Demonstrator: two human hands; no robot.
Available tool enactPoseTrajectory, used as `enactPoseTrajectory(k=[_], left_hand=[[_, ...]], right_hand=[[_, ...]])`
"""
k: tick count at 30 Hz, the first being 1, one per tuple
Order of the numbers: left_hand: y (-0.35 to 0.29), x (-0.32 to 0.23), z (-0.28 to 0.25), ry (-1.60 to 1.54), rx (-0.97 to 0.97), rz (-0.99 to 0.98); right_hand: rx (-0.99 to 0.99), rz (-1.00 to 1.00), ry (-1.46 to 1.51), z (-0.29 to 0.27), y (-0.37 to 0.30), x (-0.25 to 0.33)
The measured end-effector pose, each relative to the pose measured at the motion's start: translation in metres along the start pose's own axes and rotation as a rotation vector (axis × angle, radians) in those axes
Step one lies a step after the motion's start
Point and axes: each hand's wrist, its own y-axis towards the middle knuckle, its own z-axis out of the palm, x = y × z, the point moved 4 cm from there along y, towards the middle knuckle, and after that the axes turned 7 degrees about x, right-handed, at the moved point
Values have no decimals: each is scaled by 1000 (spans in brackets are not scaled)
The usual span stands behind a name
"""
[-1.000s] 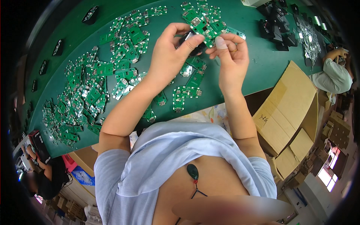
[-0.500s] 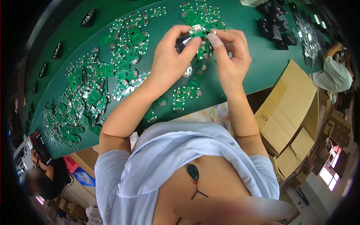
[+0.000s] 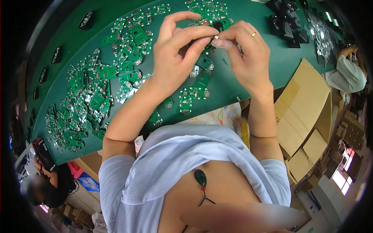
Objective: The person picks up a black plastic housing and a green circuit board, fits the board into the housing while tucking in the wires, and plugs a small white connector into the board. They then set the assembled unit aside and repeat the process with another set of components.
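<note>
Above the far middle of the green table, both my hands meet fingertip to fingertip. My left hand (image 3: 173, 54) bends its thumb and forefinger in a pinch at a small white piece (image 3: 216, 37), while its other fingers are raised. The thumb and forefinger of my right hand (image 3: 250, 54) close on that same piece from the other side. Just beyond the fingertips shows a black part (image 3: 218, 26); whether it is held or lies on the table I cannot tell. Green circuit boards (image 3: 204, 62) lie under and around the hands.
A wide heap of green circuit boards (image 3: 91, 91) covers the table's left. Black housings (image 3: 287, 27) are piled at the far right, beside many small shiny parts (image 3: 321, 39). An open cardboard box (image 3: 303, 108) stands by my right arm. Other people sit at both sides.
The board and black part that my left hand gripped are no longer in its grasp. My left fingers have shifted to the white piece; my right hand has turned and moved slightly right.
</note>
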Motion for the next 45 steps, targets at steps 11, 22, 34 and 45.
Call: enactPoseTrajectory(k=[11,22,34,45], left_hand=[[3,2,0,84,76,83],[-6,12,5,-340,202,-199],[-11,5,-1,-314,42,-308],[-9,-6,-4,-169,4,-142]], right_hand=[[170,77,56,-5,-5,2],[-42,79,215,5,-20,4],[-78,-16,145,2,-21,13],[-26,-79,34,0,-18,17]])
